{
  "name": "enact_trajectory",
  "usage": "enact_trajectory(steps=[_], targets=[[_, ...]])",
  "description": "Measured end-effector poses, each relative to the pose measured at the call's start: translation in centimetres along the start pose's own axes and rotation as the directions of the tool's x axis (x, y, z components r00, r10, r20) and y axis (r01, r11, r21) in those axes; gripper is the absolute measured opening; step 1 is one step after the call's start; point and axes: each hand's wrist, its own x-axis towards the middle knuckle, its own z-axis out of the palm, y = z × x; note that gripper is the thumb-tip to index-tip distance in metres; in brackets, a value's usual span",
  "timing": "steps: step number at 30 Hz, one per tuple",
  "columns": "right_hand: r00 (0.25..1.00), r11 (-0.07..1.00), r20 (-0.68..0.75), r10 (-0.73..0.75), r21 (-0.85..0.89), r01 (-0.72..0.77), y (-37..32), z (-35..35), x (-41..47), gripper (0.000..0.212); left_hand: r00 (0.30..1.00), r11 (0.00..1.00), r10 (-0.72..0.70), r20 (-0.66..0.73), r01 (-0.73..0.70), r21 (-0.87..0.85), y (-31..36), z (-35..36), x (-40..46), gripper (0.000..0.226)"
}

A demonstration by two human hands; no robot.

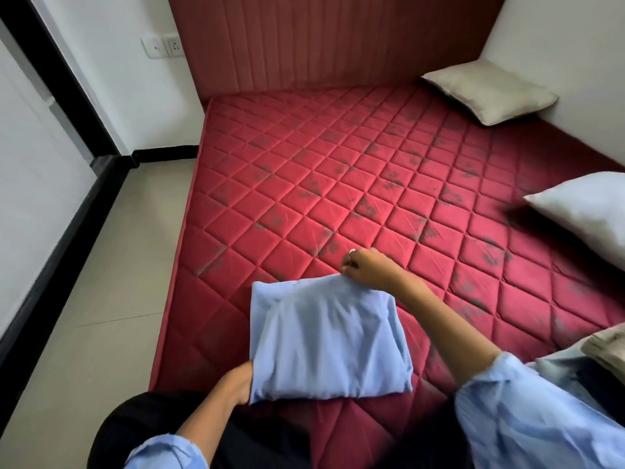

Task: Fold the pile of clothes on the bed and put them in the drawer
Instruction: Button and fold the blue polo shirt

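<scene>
Blue folded garment (pixel 329 336): soft, light, floppy. Your left hand (pixel 238 384) grips near corner, right hand (pixel 367 267) pinches far edge; support underneath.

A home bedroom: a red quilted mattress (pixel 338 184), padded headboard (pixel 321 38) and pillows (pixel 487 93).

Light-blue garment (pixel 324 340) folded into rectangle, flat on mattress near edge.

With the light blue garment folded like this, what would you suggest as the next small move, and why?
Probably lift the folded light blue garment off the red mattress. It already looks like a compact rectangle; the left hand grips its near left corner and the right hand pinches its far edge. No drawer is in view.
</scene>
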Motion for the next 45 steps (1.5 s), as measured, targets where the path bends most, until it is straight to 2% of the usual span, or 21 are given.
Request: enact_trajectory(steps=[2, 4, 5, 7, 8, 9, 11, 13, 17, 20, 23, 26, 29, 32, 35, 40, 41, 43, 45], targets=[[0.99, 0.993, -0.093, 0.102, 0.075, -0.095, 0.4, 1.7, 1.3, 0.021, 0.97, 0.985, 0.083, 0.227, -0.114, 0.129, 0.3, 0.3, -0.5, 0.032], [0.97, 0.975, -0.157, 0.186, 0.151, -0.162, 0.4, 3.5, -0.3, 0.024, 0.933, 0.9, 0.155, 0.324, -0.269, 0.343, 0.4, -0.5, -0.5, 0.026], [0.948, 0.961, -0.202, 0.247, 0.178, -0.213, 0.6, 4.5, -1.5, 0.028, 0.922, 0.838, 0.253, 0.293, -0.36, 0.41, 0.6, -0.9, -0.6, 0.024], [0.865, 0.892, -0.266, 0.426, 0.284, -0.352, 1.6, 6.6, -4.1, 0.04, 0.825, 0.64, 0.548, 0.139, -0.521, 0.566, 1.1, -1.3, 0.1, 0.024], [0.812, 0.836, -0.258, 0.524, 0.342, -0.43, 2.6, 7.7, -5.2, 0.048, 0.764, 0.593, 0.641, 0.065, -0.548, 0.59, 1.4, -1.5, 0.3, 0.025], [0.76, 0.768, -0.212, 0.614, 0.383, -0.513, 3.7, 8.9, -6.1, 0.057, 0.733, 0.598, 0.68, -0.001, -0.554, 0.579, 1.7, -1.6, 0.1, 0.029], [0.7, 0.648, -0.091, 0.708, 0.478, -0.593, 5.0, 9.9, -7.1, 0.07, 0.741, 0.637, 0.671, -0.04, -0.548, 0.542, 2.0, -1.4, 0.4, 0.043], [0.692, 0.532, 0.015, 0.721, 0.627, -0.569, 5.4, 10.0, -7.1, 0.069, 0.814, 0.68, 0.578, 0.049, -0.514, 0.522, 2.5, -0.4, 0.1, 0.058], [0.741, 0.304, 0.272, 0.614, 0.785, -0.54, 4.3, 9.2, -5.9, 0.079, 0.901, 0.777, 0.367, 0.232, -0.434, 0.457, 3.3, 1.7, -1.0, 0.073], [0.81, 0.253, 0.354, 0.467, 0.825, -0.506, 3.6, 8.8, -5.1, 0.061, 0.89, 0.799, 0.301, 0.344, -0.432, 0.419, 2.9, 2.5, -1.4, 0.068], [0.801, 0.187, 0.414, 0.432, 0.828, -0.528, 3.2, 8.2, -5.4, 0.067, 0.831, 0.829, 0.353, 0.43, -0.491, 0.268, 2.9, 3.0, -1.5, 0.077], [0.831, 0.105, 0.386, 0.401, 0.881, -0.46, 3.3, 6.8, -6.9, 0.054, 0.81, 0.816, 0.424, 0.406, -0.536, 0.217, 3.1, 3.5, -2.6, 0.049], [0.868, -0.032, 0.34, 0.362, 0.935, -0.353, 3.2, 4.5, -9.5, 0.039, 0.77, 0.821, 0.448, 0.454, -0.555, 0.131, 3.3, 4.7, -5.0, 0.035], [0.886, -0.117, 0.286, 0.366, 0.958, -0.261, 3.6, 2.2, -12.2, 0.04, 0.73, 0.829, 0.467, 0.498, -0.557, 0.039, 3.1, 6.7, -8.3, 0.025], [0.879, -0.136, 0.211, 0.428, 0.976, -0.169, 5.5, 0.3, -15.7, 0.043, 0.67, 0.831, 0.429, 0.605, -0.556, 0.026, 2.2, 9.3, -11.9, 0.027], [0.824, -0.202, 0.14, 0.549, 0.979, -0.032, 9.1, -2.0, -23.0, 0.036, 0.539, 0.776, 0.345, 0.769, -0.624, 0.089, 0.1, 14.2, -18.0, 0.072], [0.811, -0.205, 0.109, 0.575, 0.979, 0.013, 9.6, -2.5, -24.5, 0.034, 0.51, 0.754, 0.336, 0.792, -0.649, 0.099, -0.4, 15.5, -19.1, 0.07], [0.766, -0.181, 0.038, 0.642, 0.978, 0.103, 10.9, -3.7, -28.1, 0.033, 0.431, 0.703, 0.321, 0.843, -0.705, 0.093, -1.7, 18.2, -21.7, 0.048], [0.688, -0.135, -0.026, 0.725, 0.975, 0.179, 12.4, -4.8, -32.4, 0.036, 0.333, 0.642, 0.24, 0.912, -0.759, 0.108, -3.8, 21.4, -24.5, 0.049]])
